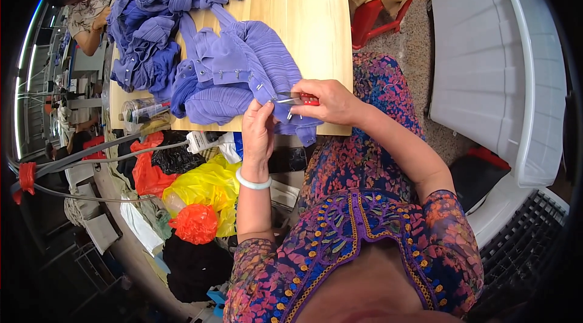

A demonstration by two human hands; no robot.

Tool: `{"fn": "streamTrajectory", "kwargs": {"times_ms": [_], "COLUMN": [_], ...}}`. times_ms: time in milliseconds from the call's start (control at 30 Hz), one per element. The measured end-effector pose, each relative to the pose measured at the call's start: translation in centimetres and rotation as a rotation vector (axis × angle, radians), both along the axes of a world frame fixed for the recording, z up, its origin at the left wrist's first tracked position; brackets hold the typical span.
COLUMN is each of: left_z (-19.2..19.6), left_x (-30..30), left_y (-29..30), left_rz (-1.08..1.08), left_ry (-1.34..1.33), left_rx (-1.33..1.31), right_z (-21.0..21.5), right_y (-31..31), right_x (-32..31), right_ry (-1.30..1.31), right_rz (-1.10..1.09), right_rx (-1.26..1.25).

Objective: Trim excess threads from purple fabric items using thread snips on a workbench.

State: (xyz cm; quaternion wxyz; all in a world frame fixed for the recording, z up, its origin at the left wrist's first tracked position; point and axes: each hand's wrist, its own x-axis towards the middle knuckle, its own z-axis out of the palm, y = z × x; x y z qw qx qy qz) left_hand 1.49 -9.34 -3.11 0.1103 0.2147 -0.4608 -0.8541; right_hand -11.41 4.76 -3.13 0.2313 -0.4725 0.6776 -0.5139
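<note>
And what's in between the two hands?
In the head view, the metal blades of the red-handled snips and a bit of the purple cloth lie between the left hand and the right hand.

I'm seeing a crumpled purple garment of finely ribbed fabric [264, 50] lying at the near edge of a pale wooden table [303, 1], 1 corner drooping over that edge. Small metallic bits are glinting along its smooth band. 1 pair of small metal scissors with red handles [310, 99] is pointing leftward at that band, its 2 blades standing slightly apart over the fabric.
</note>
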Motion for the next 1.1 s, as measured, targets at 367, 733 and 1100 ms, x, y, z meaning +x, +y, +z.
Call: {"fn": "streamTrajectory", "kwargs": {"times_ms": [367,733,1100], "left_z": [1.3,1.7,1.4], "left_x": [-0.1,-0.4,0.0], "left_y": [1.0,0.4,1.2], "left_rz": [0.068,0.020,-0.043], "left_ry": [-0.057,-0.070,-0.094], "left_rx": [0.004,-0.038,-0.202], "right_z": [0.3,0.6,0.1], "right_y": [0.2,-0.8,-1.1], "right_x": [0.0,-0.4,0.4], "right_ry": [-0.084,-0.082,-0.357], "right_rz": [0.051,0.066,-0.142], "right_rx": [0.033,0.008,-0.053]}}
